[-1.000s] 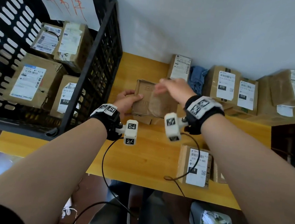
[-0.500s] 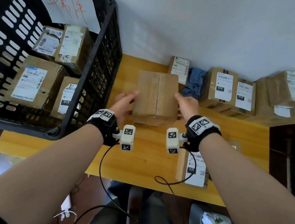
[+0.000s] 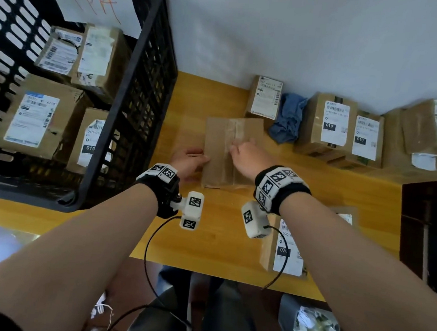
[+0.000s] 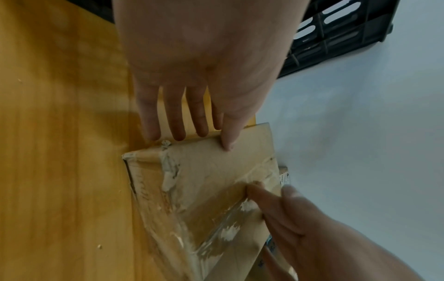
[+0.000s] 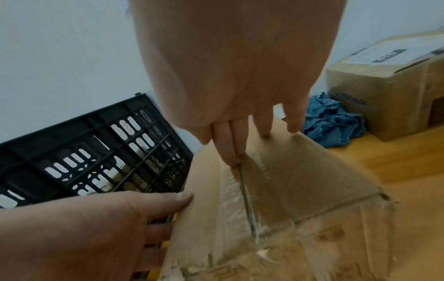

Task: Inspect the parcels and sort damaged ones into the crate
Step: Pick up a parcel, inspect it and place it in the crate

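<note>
With the left hand bracing the parcel with straight fingers, the right hand should run its straight, slightly spread fingertips slowly along the taped seam, feeling for splits.

Black wristbands with square-code markers, white camera pods, black cables

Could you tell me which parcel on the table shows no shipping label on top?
The parcel between both hands: its top shows only bare cardboard and a taped seam.
</note>
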Tool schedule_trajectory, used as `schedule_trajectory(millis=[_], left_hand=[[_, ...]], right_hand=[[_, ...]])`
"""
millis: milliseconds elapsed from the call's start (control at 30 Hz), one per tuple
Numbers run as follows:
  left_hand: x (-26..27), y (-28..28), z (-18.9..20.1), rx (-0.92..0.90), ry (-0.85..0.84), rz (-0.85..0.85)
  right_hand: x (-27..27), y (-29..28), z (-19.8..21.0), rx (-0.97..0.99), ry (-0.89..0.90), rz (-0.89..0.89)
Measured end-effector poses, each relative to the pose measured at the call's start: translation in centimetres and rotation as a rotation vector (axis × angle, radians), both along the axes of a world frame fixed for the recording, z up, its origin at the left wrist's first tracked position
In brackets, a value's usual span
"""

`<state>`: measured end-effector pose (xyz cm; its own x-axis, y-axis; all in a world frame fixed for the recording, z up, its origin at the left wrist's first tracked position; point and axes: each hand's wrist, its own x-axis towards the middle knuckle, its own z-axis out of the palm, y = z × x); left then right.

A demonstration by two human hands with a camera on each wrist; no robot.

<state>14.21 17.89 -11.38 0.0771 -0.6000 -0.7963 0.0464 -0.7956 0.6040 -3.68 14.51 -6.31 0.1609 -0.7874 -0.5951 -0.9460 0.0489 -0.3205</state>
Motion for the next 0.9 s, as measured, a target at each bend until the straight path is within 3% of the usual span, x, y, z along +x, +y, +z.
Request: schedule_trajectory(millis=[167,433,533,667,700,800,900], left_hand=[[0.1,-0.7,-0.1,0.039,-0.035,-0.045],[-0.8,-1.4,1.2,0.062,-0.049,-0.01],[-1.1,-1.2,1.3,0.041,-0.036,-0.031],[-0.8,-1.1,1.0,0.01,-0.041,-0.026],[-0.7,-1.0,0.9,0.006,-0.037,-0.032],[-0.7,-0.9,1.4,0.014,0.005,-0.048],[-1.0,-1.1,3.4,0.002,0.041,0.004]], right_hand=[[0.2,-0.3,-2.8,0.062,0.11,0.011],[-0.1,-1.6,-1.0,0.097,-0.003,-0.006],[-1.0,-1.4,-0.7,-0.017,-0.131,-0.188],[-2.2,-1.6,-1.4,-0.337,-0.265,-0.548],[-2.2,-1.8,-1.2,-0.305,-0.267,-0.62],[-1.7,-2.1,-0.4,0.029,-0.265,-0.761],[-1.6,-2.1,0.8,0.04,-0.334,-0.839]])
